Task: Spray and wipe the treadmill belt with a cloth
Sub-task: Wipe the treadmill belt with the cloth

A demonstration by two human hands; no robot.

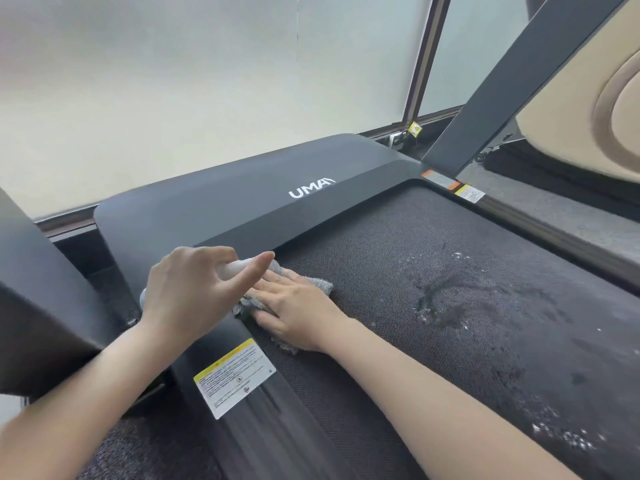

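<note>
The dark textured treadmill belt (pixel 450 341) fills the lower right, with wet spray patches and white droplets on its right half. A grey cloth (pixel 317 285) lies at the belt's front left corner. My right hand (pixel 298 306) presses flat on the cloth with straight fingers. Just left of it and slightly higher, my left hand (pixel 187 289) grips a white spray bottle (pixel 239 268), index finger stretched along it. Most of the bottle is hidden by the hand.
The black motor cover (pixel 242 202) with a white logo borders the belt's front. Angled uprights stand at the left (pixel 41 306) and the right (pixel 519 71). A side rail (pixel 263 410) carries a yellow warning label. Behind is a frosted window wall (pixel 173 81).
</note>
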